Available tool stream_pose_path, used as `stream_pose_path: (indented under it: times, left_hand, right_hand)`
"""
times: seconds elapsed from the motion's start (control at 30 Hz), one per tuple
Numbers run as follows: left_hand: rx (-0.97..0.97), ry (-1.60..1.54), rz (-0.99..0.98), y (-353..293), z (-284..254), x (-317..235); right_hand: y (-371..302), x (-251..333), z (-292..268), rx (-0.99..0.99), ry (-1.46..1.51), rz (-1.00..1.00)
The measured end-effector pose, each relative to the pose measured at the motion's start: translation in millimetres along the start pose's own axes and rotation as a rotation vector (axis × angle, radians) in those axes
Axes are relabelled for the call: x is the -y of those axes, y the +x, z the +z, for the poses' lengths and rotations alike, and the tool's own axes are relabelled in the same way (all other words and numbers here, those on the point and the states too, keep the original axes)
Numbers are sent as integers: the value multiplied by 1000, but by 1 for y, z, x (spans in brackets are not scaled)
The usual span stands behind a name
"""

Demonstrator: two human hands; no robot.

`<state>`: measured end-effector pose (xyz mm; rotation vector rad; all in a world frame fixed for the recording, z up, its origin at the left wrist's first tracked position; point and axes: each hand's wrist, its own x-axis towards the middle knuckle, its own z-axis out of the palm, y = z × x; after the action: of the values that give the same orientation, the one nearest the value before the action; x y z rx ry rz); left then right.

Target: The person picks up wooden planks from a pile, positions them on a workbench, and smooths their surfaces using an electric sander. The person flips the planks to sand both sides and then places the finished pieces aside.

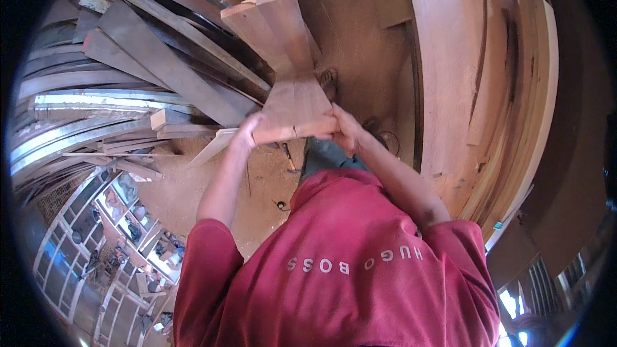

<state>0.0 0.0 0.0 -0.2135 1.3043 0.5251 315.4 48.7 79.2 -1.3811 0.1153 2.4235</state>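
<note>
My left hand [251, 130] grips the left edge of a reddish-brown wooden plank [297, 99], close to its near end. On the opposite edge, my right hand [346, 130] is closed around the same end, fingers curled underneath. A dark line runs lengthwise down the middle of the plank, and I cannot tell whether it is a joint between two boards. The plank stretches away from me. Beyond it rises another broad wooden board [270, 29]; whether the two touch is unclear.
Many loose boards [154, 58] are piled at the left. A tall stack of planks [463, 71] stands on the right. A hammer [290, 159] and a small round dark object [281, 205] lie on the brown, dusty floor [212, 189]. Metal-framed openings [96, 263] show at lower left.
</note>
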Motion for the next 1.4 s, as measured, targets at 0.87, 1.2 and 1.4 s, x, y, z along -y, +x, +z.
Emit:
stream_pose_path:
  times: [0.87,1.2,1.4]
  left_hand:
    - [66,-387,516,20,60,-196]
    - [-148,654,265,75,158,-47]
    - [142,1092,242,73,261,82]
  right_hand:
    - [-22,88,-39,-437,-552,-299]
    - [-194,-50,-199,-886,-77,-429]
    - [-226,-155,-286,-993,185,-472]
